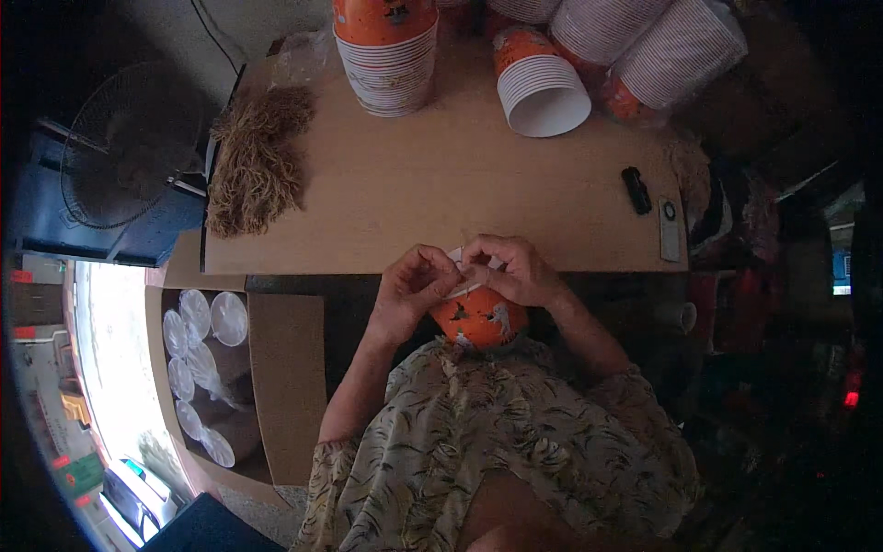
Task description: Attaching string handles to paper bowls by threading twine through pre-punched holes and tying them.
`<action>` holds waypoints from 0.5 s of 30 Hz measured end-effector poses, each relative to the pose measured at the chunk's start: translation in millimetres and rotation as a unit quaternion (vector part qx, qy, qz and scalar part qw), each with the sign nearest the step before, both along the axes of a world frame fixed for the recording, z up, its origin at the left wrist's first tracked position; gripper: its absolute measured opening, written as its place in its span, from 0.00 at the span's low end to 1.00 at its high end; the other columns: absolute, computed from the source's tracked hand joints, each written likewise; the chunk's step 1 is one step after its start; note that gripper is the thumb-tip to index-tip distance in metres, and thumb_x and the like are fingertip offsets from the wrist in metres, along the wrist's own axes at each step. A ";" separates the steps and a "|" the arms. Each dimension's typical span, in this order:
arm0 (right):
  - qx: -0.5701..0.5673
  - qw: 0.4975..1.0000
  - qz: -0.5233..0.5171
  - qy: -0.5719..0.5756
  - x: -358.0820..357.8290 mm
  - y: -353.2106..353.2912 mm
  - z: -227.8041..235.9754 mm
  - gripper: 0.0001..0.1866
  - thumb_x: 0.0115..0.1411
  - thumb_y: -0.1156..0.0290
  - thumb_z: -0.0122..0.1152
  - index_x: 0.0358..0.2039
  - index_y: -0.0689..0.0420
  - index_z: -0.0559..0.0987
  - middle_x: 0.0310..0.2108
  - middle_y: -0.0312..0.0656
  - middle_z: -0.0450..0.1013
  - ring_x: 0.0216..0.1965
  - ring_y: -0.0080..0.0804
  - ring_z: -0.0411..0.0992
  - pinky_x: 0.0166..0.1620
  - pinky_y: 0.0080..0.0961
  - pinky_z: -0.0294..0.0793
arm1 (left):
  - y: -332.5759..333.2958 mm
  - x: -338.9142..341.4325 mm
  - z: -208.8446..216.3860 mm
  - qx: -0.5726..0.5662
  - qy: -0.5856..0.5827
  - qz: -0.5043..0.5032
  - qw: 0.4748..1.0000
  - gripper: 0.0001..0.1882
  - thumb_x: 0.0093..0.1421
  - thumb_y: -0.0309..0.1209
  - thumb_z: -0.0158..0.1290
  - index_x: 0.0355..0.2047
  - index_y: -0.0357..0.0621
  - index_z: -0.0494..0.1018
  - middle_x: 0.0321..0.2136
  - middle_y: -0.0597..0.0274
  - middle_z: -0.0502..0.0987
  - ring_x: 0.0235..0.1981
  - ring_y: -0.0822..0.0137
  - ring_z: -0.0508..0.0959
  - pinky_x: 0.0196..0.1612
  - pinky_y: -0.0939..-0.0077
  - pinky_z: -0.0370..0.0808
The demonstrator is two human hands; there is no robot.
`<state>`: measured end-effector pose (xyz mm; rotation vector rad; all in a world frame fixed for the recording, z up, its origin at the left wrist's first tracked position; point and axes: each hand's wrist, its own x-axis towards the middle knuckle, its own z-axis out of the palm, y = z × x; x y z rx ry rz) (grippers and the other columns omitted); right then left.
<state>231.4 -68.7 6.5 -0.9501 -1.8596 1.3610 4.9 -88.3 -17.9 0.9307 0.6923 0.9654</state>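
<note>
Working at the rim of a single orange tub (478, 322), the person has both hands closed in on it just beyond the near edge of the bench (441, 193), in front of the patterned shirt (515, 414). The left hand (416, 283) is curled, thumb and forefinger drawn together at the tub's pale rim; the right hand (509, 270) is likewise bent nearly closed, its fingertips almost meeting the left's. Whether either pinches a strand or only the rim is too small to tell. This one tub appears to be partway through, since both hands are occupied with its rim and no finished fastening can be made out. Plenty looks left to handle: a nested stack of tubs (386, 78) sits by the far edge, another stack (550, 99) lies tipped to its right with a white mouth facing the near edge, and wrapped stacks (679, 60) crowd the far right corner. A thick bundle of brown twine (262, 161) lies along the left edge, with many strands apparently unused. Off that side, an open carton (292, 386) holds clear round plastic pieces (229, 318); whether those count as completed work cannot be told.
</note>
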 end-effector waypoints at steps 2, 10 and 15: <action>0.010 0.999 -0.021 0.022 0.2 -1.8 0.1 0.08 0.66 0.68 0.61 0.39 0.59 0.76 0.32 0.36 0.74 0.37 0.24 0.74 0.40 0.27 0.75 | -3.5 2.1 5.5 -0.010 0.012 -0.004 1.000 0.08 0.64 0.20 0.57 0.42 0.39 0.73 0.36 0.67 0.78 0.40 0.77 0.78 0.46 0.80 0.76; 0.033 0.994 -0.065 0.080 -2.4 -8.8 -7.8 0.09 0.69 0.65 0.59 0.38 0.59 0.76 0.34 0.35 0.73 0.37 0.21 0.73 0.38 0.24 0.75 | 1.4 -7.6 16.0 -0.033 0.116 -0.083 0.989 0.12 0.64 0.24 0.59 0.48 0.37 0.78 0.37 0.67 0.80 0.39 0.79 0.77 0.43 0.82 0.75; 0.034 0.993 -0.076 0.081 -4.4 -7.2 -8.5 0.08 0.68 0.68 0.60 0.38 0.59 0.76 0.35 0.35 0.72 0.37 0.22 0.72 0.37 0.23 0.73 | 4.9 -8.3 4.5 0.064 0.114 -0.095 0.987 0.07 0.67 0.24 0.56 0.43 0.36 0.79 0.40 0.64 0.79 0.41 0.75 0.77 0.45 0.76 0.75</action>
